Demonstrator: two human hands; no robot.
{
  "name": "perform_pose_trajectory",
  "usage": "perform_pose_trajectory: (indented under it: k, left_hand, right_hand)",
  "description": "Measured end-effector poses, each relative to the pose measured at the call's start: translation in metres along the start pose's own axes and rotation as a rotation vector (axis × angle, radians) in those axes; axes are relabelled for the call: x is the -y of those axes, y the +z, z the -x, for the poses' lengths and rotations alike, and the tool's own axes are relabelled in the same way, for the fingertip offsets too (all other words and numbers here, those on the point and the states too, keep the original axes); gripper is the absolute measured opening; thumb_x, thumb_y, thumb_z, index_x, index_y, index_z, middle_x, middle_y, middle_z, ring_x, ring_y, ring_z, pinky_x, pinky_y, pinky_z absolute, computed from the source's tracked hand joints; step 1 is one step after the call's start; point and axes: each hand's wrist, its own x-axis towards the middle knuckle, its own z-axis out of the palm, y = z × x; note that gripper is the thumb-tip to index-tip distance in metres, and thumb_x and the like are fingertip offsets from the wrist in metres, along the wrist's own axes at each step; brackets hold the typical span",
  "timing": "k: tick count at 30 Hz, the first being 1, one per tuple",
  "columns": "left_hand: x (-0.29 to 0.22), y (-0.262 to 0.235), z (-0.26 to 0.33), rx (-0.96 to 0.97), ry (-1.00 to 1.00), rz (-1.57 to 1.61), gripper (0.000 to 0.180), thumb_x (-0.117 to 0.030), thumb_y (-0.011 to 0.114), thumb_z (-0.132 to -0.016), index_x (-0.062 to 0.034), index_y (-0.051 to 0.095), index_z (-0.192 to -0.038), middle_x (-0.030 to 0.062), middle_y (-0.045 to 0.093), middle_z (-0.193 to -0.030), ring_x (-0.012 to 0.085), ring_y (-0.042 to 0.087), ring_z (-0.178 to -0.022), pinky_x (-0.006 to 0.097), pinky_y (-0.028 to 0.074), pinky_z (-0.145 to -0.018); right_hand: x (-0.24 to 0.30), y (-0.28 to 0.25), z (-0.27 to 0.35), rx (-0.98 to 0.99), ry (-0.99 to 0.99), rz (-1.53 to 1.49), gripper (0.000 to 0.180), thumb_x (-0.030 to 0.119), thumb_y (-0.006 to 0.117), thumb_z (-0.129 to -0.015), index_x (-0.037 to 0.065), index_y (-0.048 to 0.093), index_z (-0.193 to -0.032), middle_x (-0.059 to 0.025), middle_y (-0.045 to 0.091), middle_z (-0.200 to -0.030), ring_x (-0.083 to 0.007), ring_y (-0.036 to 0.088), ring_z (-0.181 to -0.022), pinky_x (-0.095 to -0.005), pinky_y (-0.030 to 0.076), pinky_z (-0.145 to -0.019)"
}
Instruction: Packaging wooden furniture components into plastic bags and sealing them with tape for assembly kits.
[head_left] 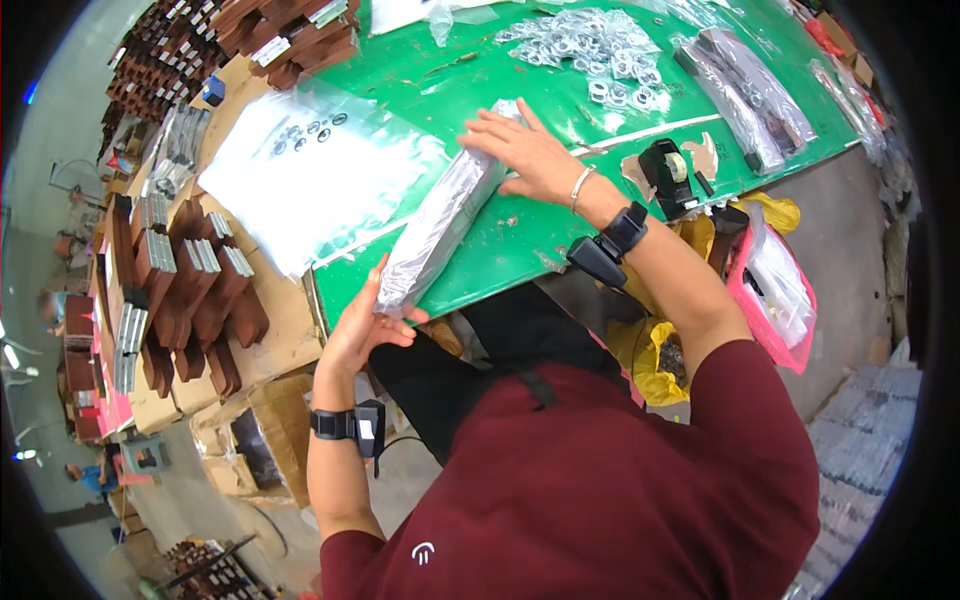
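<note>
Plastic-wrapped bar point(440, 228), boxy and crinkled, slanting across the green tabletop point(520, 250).
Left hand point(362, 325), partly closed, holds its near end; right hand point(535, 160), fingers outstretched, touches the far end.

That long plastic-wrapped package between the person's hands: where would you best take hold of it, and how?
Probably by both ends of the long package, since it is long and narrow. It slants from near left to far right, so the left hand suits the near end, from the left, and the right hand the far end, from the right.
</note>
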Motion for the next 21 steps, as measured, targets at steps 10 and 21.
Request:
perform_pose_trajectory:
  k: [10,21]
  left_hand:
    - [-0.043,0.091,-0.058,-0.584,1.024,-1.120,0.063,-0.036,0.073,-0.087,-0.0048,0.052,-0.138,0.0200,0.064,-0.125,0.0359,0.060,-0.118,0.041,0.048,-0.097]
    - [-0.029,0.112,-0.084,-0.647,0.855,-0.929,0.045,-0.031,0.065,-0.094,-0.0053,0.058,-0.129,0.0152,0.064,-0.118,0.0359,0.060,-0.108,0.044,0.045,-0.092]
  right_hand:
    - [-0.009,0.002,-0.014,0.209,0.005,-0.167,0.069,0.009,0.082,-0.063,0.015,0.058,-0.127,-0.0056,0.060,-0.122,-0.0280,0.052,-0.124,-0.0550,0.022,-0.123]
    - [-0.035,-0.120,0.158,-0.347,0.841,0.012,0.051,0.021,0.086,-0.070,0.005,0.062,-0.113,-0.0108,0.066,-0.101,-0.0284,0.063,-0.094,-0.0382,0.050,-0.083]
